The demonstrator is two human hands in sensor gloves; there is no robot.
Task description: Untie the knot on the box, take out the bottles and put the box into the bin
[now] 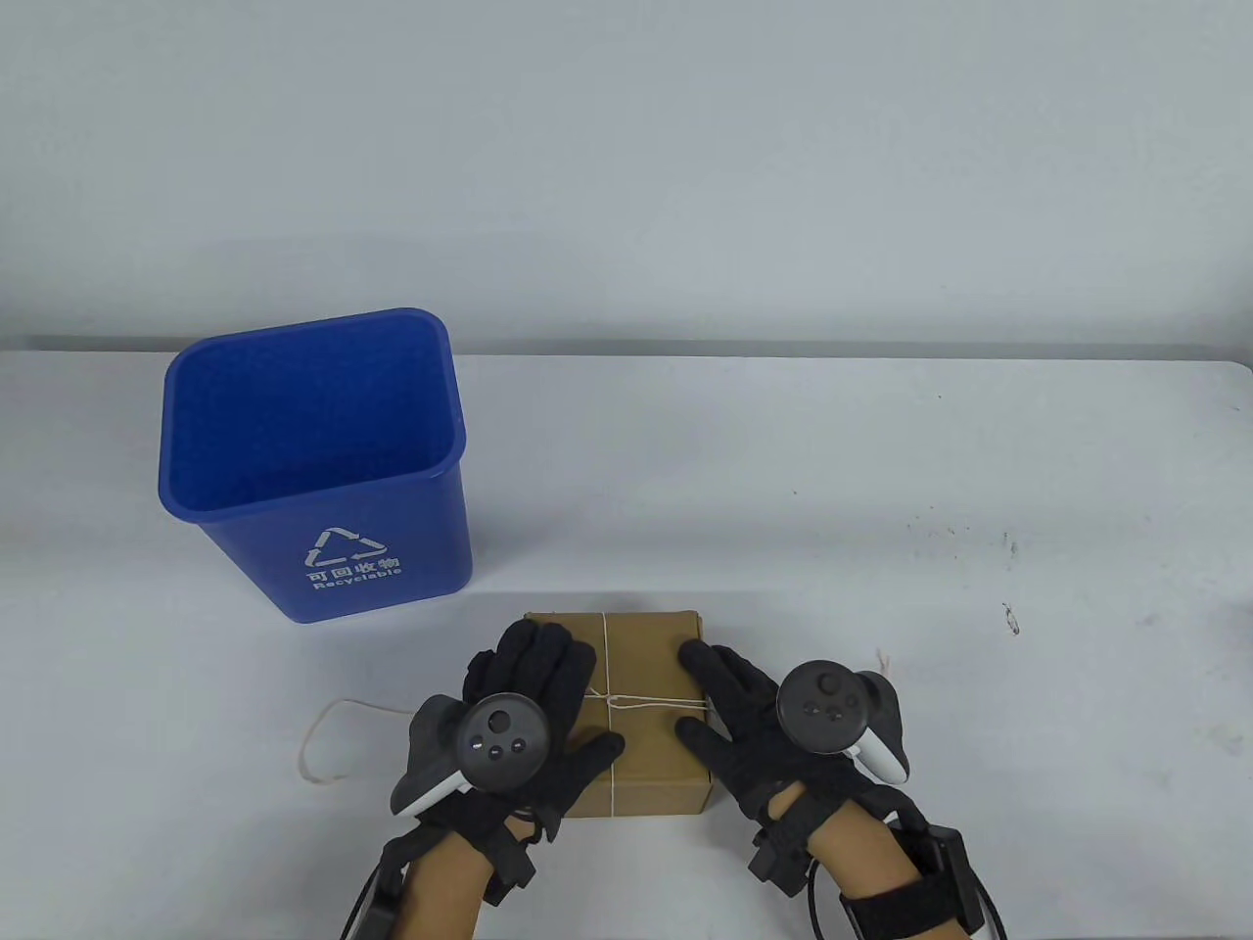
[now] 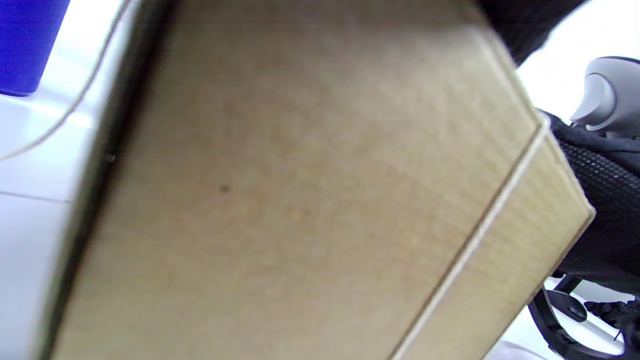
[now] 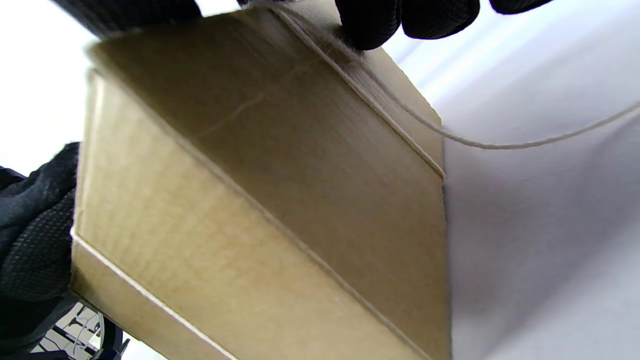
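Cardboard, plain and brown, makes up the box [image 1: 641,710], which sits at the near edge of the table [image 1: 881,490], about midway along it, tied crosswise with thin pale string [image 1: 609,666]. The knot [image 1: 615,701] lies on the lid, left of its centre, with one loose end trailing off in a loop on the tabletop to the left. The left hand [image 1: 533,715] rests flat on the left part of the lid, fingers straight and gripping nothing; its thumb lies just beside the knot, so this hand looks the nearer one for picking at it. The right hand [image 1: 754,729] lies along the box's right edge, fingers extended onto the lid, thumb near the string running rightward, and holds nothing either. A blue bin [image 1: 313,460] stands toward the far left, just beyond the box; its front carries a white recycling triangle, Chinese characters and the word "Recyclable". No bottles show; the box is closed.
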